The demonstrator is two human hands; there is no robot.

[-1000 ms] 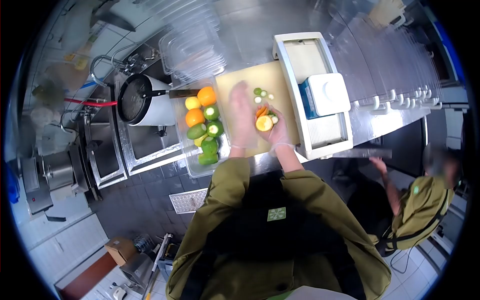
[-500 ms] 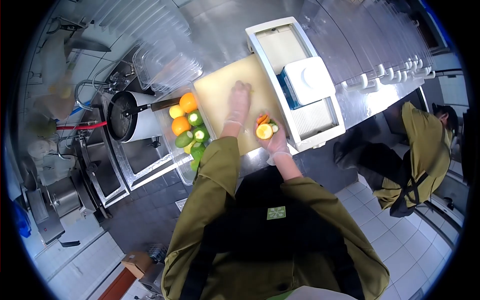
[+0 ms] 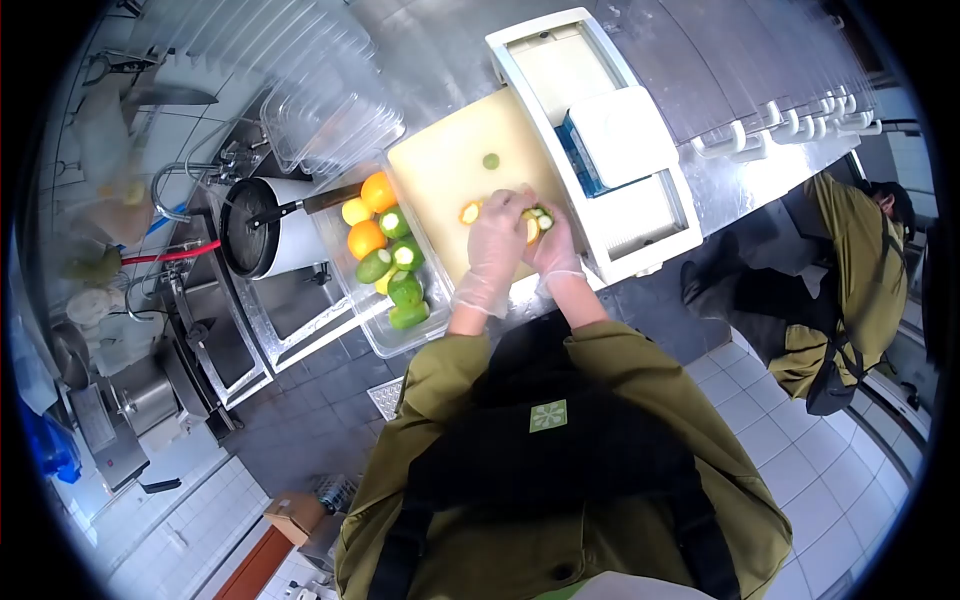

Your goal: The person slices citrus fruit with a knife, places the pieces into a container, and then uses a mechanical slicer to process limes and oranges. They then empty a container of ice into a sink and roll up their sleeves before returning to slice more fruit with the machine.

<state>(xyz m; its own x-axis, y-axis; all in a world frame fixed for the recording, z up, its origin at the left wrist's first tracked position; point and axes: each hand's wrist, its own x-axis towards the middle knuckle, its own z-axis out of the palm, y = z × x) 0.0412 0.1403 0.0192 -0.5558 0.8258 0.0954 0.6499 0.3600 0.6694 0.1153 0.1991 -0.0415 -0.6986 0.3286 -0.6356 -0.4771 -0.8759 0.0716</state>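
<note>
On the counter [image 3: 420, 50], mid-frame, lies a cutting board [image 3: 425, 155], with the left hand [image 3: 497, 250] and right hand [image 3: 553, 248] over its lower part, cut pieces [image 3: 545, 216] at the right hand and a slice [image 3: 490, 160] above them. Along the board's right side stands a slicer [image 3: 541, 122]; along its left, a tub [image 3: 405, 346] containing fruit [image 3: 367, 240]. Farther left is a pot [image 3: 298, 240], a knife [image 3: 330, 199] reaching from over it to the tub, with stacked containers [image 3: 325, 130] above, toward the upper left.
</note>
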